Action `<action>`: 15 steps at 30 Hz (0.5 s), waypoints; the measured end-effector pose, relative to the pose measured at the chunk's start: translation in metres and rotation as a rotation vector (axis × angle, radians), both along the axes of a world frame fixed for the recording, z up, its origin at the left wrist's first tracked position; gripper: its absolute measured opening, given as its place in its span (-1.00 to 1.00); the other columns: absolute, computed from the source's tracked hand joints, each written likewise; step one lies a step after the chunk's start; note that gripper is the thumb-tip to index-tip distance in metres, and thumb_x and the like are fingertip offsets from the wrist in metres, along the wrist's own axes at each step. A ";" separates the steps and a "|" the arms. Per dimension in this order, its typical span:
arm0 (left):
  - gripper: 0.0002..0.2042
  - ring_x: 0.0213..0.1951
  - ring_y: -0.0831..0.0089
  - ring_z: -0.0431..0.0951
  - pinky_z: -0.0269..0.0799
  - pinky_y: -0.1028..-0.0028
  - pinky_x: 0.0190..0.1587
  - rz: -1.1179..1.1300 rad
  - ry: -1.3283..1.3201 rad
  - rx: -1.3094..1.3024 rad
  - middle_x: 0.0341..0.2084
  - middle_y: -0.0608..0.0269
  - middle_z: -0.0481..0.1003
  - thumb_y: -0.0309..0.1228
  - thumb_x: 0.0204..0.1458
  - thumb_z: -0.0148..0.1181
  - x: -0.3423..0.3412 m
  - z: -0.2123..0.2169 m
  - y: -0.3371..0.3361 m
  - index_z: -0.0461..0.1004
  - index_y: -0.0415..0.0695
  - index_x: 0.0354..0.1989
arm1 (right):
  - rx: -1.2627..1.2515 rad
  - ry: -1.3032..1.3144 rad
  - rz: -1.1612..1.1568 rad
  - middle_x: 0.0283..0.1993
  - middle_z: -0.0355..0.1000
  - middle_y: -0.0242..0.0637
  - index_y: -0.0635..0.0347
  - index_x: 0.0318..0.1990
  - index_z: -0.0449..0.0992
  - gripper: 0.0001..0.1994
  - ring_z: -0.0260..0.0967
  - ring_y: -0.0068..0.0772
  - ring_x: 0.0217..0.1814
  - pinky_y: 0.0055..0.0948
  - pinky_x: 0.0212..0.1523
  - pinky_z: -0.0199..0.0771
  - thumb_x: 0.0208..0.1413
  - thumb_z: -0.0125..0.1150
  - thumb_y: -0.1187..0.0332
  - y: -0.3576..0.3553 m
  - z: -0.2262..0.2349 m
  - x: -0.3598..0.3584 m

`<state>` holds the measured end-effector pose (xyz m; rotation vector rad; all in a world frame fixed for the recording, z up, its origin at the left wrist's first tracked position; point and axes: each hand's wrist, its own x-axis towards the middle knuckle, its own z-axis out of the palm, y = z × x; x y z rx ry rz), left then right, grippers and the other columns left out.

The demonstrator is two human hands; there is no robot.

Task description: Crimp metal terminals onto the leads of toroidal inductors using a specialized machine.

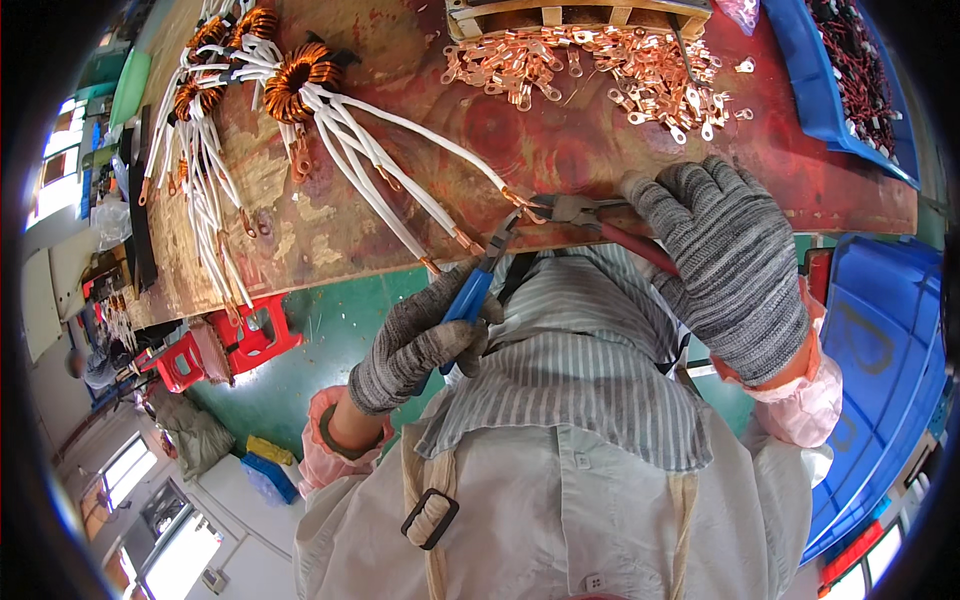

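Observation:
My left hand [412, 345], in a grey knit glove, is wrapped around a pair of blue-handled pliers [470, 297]. Their jaws reach up to the bare copper end of a white wire [420, 132] at the table's front edge. From the other side, red-handled pliers [635, 243] meet the same wire end, where a copper lug [535, 213] partly shows. My right hand [735, 265], gloved too, lies over the spread handles of these pliers, its fingers partly hiding them. The white wire comes from a copper-wound ring coil [303, 82] at the left.
More ring coils [200, 95] with white leads lie on the far left of the worn wooden table [400, 245]. Loose copper lugs [670, 88] are heaped by a wooden rack [580, 15]. A blue bin [800, 70] holds dark red wires. Red stools [262, 338] stand left, blue crates [880, 380] right.

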<state>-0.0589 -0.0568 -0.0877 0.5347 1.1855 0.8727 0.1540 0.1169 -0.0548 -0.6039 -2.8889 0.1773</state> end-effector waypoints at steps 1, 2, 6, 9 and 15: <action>-0.47 -0.52 0.55 0.40 0.33 0.59 -0.41 0.015 0.001 -0.005 -0.52 0.24 0.38 -0.09 -0.08 0.08 0.001 0.000 -0.001 0.29 -0.32 -0.09 | 0.004 -0.013 0.027 -0.33 0.33 -0.24 0.15 -0.15 0.41 -0.54 0.28 -0.20 -0.30 -0.28 -0.28 0.30 -0.35 0.24 0.31 0.003 0.000 0.000; -0.47 -0.52 0.55 0.40 0.33 0.59 -0.41 0.028 0.004 -0.008 -0.52 0.24 0.38 -0.09 -0.08 0.08 0.001 -0.002 -0.004 0.29 -0.32 -0.09 | 0.007 -0.019 0.039 -0.33 0.33 -0.24 0.15 -0.15 0.41 -0.54 0.28 -0.20 -0.29 -0.28 -0.28 0.30 -0.35 0.24 0.31 0.004 -0.001 0.000; -0.47 -0.52 0.55 0.40 0.33 0.58 -0.44 0.005 -0.026 -0.006 -0.51 0.24 0.38 -0.09 -0.08 0.09 0.000 0.001 0.001 0.30 -0.32 -0.09 | 0.053 -0.028 -0.016 -0.32 0.33 -0.24 0.15 -0.15 0.42 -0.55 0.28 -0.21 -0.29 -0.28 -0.28 0.30 -0.34 0.23 0.31 0.000 0.001 0.002; -0.48 -0.52 0.55 0.40 0.34 0.58 -0.45 0.066 -0.010 -0.014 -0.51 0.24 0.38 -0.08 -0.09 0.09 0.006 0.006 0.003 0.31 -0.32 -0.11 | 0.073 -0.015 -0.024 -0.32 0.33 -0.25 0.14 -0.15 0.42 -0.56 0.28 -0.21 -0.29 -0.28 -0.28 0.30 -0.33 0.22 0.31 -0.003 0.000 0.000; -0.47 -0.51 0.54 0.41 0.34 0.57 -0.46 0.051 -0.029 -0.033 -0.48 0.23 0.39 -0.08 -0.11 0.11 0.000 0.002 -0.001 0.30 -0.31 -0.10 | 0.103 -0.016 -0.037 -0.31 0.33 -0.25 0.14 -0.16 0.42 -0.57 0.28 -0.23 -0.29 -0.28 -0.27 0.30 -0.32 0.22 0.30 -0.005 -0.004 0.001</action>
